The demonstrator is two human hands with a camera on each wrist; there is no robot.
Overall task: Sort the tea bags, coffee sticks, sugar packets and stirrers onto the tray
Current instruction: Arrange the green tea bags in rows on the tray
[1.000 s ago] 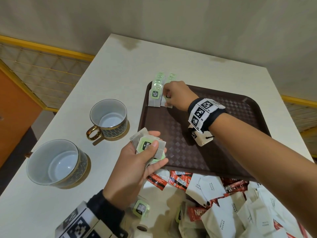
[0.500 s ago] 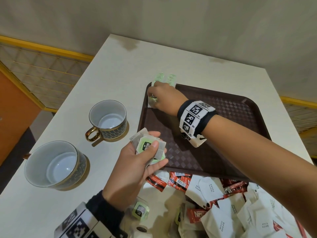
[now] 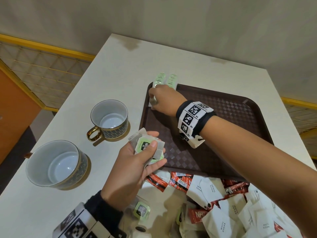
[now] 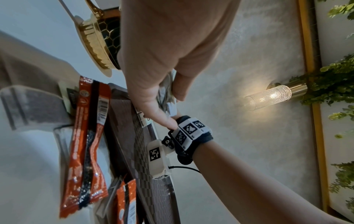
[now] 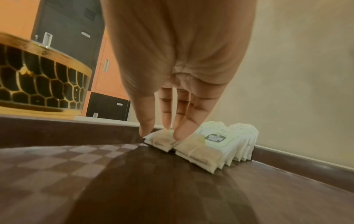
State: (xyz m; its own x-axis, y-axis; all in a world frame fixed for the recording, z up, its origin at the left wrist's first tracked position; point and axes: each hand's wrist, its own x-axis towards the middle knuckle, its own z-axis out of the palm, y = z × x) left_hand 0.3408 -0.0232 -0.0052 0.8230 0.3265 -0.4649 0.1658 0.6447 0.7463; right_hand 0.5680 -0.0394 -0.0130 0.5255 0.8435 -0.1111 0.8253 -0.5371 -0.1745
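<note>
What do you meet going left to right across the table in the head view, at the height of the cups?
Large cup → small cup with the gold handle → left hand holding tea bags → brown tray.

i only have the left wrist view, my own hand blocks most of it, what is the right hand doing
Observer: The right hand rests its fingertips on tea bags in the tray corner.
Operator: how are those bags laid out
Observer: Two overlapping rows leaning over the far rim.
Operator: what's my left holding
Observer: The left hand grips a bunch of green-tagged tea bags.
</note>
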